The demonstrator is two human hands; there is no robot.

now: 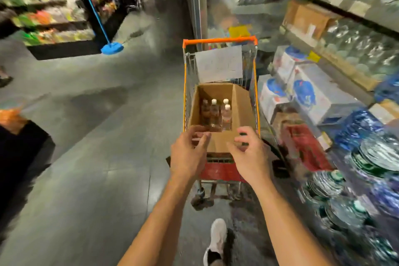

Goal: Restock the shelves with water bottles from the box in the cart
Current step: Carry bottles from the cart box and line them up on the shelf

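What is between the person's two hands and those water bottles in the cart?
In the head view, only the near wall of the cardboard box separates the left hand and right hand from the water bottles.

Cart (186,84) holds open box (241,106) containing 4 bottles (226,114).

A small wire cart (220,101) with orange trim and an orange handle stands in the aisle, just beside the shelves (336,54) on the right. Inside it sits an open brown cardboard box (241,106), flaps up. 4 clear water bottles (216,114) with white caps stand upright in a tight cluster at the box's middle, touching one another.
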